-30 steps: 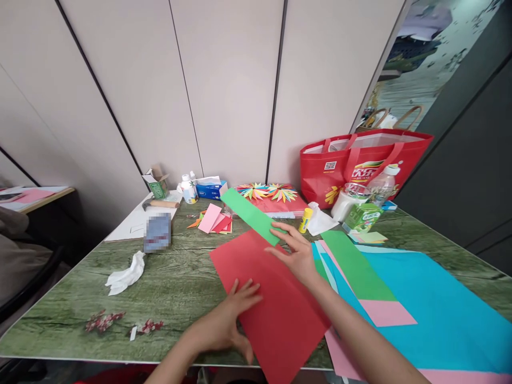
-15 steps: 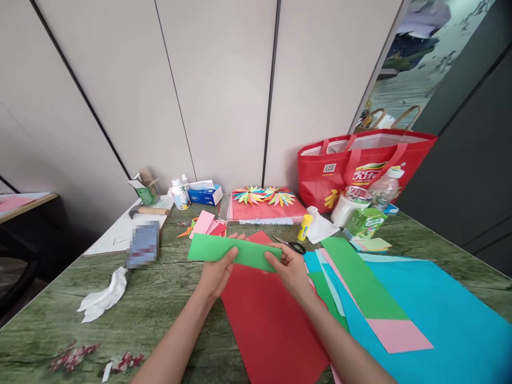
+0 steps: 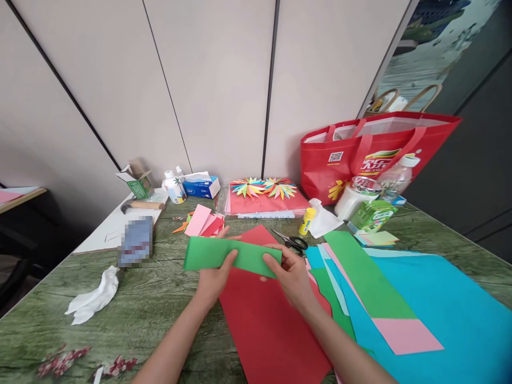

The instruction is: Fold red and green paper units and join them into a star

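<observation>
Pinching a green paper strip (image 3: pixel 248 257) between thumb and fingers: with the left hand (image 3: pixel 213 281) near its middle, with the right hand (image 3: pixel 294 276) at its right end. Held above the far part of a red sheet (image 3: pixel 276 325), on the worktop (image 3: pixel 188 333). Just beyond the right hand, black scissors (image 3: pixel 295 243) and a yellow glue stick (image 3: pixel 307 222). Farther right, a large blue sheet (image 3: pixel 440 293).

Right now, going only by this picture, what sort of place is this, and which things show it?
Probably a papercraft work table, though whether at home or in a workshop I cannot tell: the held green paper strip, black-handled scissors and yellow glue stick suggest it.
</observation>
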Motion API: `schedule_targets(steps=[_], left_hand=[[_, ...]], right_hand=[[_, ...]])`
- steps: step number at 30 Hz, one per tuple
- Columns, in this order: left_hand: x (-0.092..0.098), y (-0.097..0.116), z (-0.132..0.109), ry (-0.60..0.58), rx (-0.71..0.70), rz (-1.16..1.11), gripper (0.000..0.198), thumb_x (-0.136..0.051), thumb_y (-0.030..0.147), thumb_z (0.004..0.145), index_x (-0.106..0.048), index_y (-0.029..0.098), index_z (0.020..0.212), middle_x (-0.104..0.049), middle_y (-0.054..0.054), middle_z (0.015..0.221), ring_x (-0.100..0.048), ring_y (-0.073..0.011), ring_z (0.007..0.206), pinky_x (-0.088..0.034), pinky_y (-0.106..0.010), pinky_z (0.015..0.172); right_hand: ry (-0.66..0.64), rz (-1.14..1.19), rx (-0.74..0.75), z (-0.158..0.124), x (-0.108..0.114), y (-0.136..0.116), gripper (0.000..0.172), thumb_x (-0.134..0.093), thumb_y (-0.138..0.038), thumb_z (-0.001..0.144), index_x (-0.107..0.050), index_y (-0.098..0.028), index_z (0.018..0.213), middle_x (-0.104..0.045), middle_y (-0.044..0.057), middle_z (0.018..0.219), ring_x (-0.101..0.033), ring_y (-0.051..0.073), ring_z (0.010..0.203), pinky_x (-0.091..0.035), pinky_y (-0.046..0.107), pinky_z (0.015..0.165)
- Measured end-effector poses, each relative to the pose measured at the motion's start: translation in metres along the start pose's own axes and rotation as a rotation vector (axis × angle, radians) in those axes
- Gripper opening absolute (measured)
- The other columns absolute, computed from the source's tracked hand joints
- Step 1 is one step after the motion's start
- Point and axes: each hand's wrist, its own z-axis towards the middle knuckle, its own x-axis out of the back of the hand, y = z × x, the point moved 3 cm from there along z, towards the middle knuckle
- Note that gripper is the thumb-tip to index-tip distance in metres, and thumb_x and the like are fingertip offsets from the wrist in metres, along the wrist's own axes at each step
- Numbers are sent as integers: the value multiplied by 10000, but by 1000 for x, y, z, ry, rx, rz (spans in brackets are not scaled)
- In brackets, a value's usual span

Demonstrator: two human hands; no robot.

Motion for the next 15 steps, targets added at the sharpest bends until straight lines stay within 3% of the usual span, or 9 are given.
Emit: schedule_targets(steps=[3, 5, 7, 9, 10, 12, 15], left_hand=[[-8, 5, -9, -295, -133, 246, 718, -649, 232, 711, -324, 265, 1351, -385, -81, 1388, -327, -242, 1275, -247, -388, 1049], [-12, 5, -15, -473, -84, 235, 863, -665, 216, 691, -173, 293, 1396, -238, -70, 1459, -259, -246, 1308, -261, -397, 1041], [-14, 6, -18, -634, 59, 129, 852, -640, 233, 718, -133, 321, 1396, -263, -67, 1449, -334, -249, 1273, -353, -403, 981], [-15, 7, -18, -714, 185, 12, 716, -604, 280, 755, -246, 316, 1374, -419, -75, 1365, -461, -250, 1179, -422, -399, 911], [-14, 8, -15, -686, 215, -24, 622, -592, 310, 765, -350, 292, 1337, -503, -80, 1294, -512, -250, 1122, -437, -395, 889], [-10, 6, -9, -514, 225, -48, 433, -595, 362, 754, -570, 225, 1164, -633, -83, 1111, -590, -243, 983, -473, -373, 822], [-4, -3, -2, -288, 227, -11, 284, -673, 360, 671, -677, 165, 877, -692, -54, 827, -621, -196, 754, -500, -314, 686]], right_hand=[[3, -23, 15, 1, 2, 3, 308, -573, -453, 744, -586, -210, 935, -599, -6, 744, -567, 150, 578, -513, 289, 501], [76, -88, 21, 4, 8, 5, 321, -561, -454, 748, -575, -203, 949, -598, -3, 725, -562, 153, 572, -489, 277, 495], [167, -176, 39, 7, 16, 6, 333, -565, -448, 742, -568, -196, 960, -600, 9, 746, -558, 158, 596, -466, 261, 491], [192, -231, 52, 10, 20, 5, 332, -569, -448, 739, -569, -194, 954, -602, 15, 752, -547, 154, 585, -444, 250, 479], [174, -231, 47, 11, 21, 4, 329, -566, -453, 742, -569, -199, 950, -599, 9, 736, -534, 147, 554, -432, 247, 464], [111, -193, 32, 11, 20, 4, 324, -554, -471, 753, -567, -217, 953, -590, -5, 704, -513, 138, 506, -419, 248, 445], [15, -143, 48, 9, 16, 4, 352, -459, -523, 805, -586, -240, 970, -620, 18, 771, -572, 174, 615, -459, 278, 522]])
